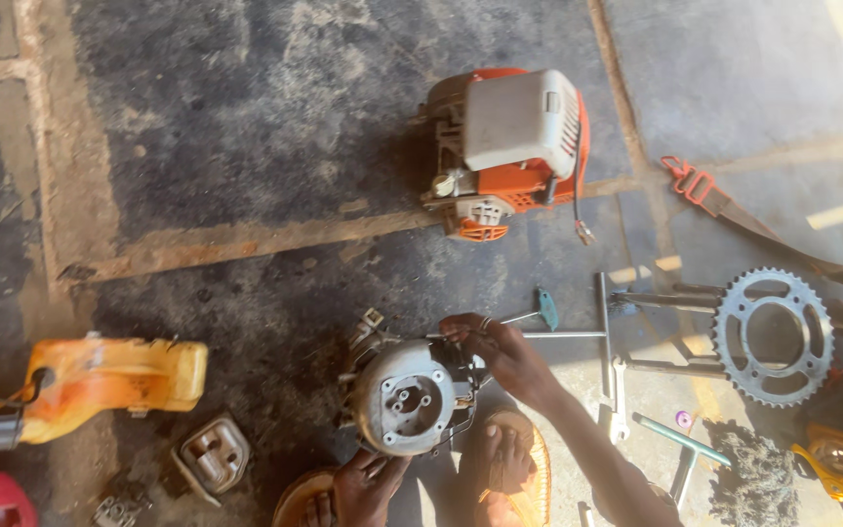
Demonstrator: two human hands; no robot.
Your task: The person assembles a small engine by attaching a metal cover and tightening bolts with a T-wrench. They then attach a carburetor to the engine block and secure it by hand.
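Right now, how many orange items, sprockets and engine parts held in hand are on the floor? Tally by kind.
Orange-and-white engine unit: 1
Orange plastic cover: 1
Toothed sprocket: 1
Grey metal engine housing, steadied by the left hand and worked on by the right hand: 1
Total: 4

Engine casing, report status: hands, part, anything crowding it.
Left hand grips the round grey engine casing from below. Right hand pinches wiring at its top edge. T-handle wrench and sprocket lie alongside on the floor.
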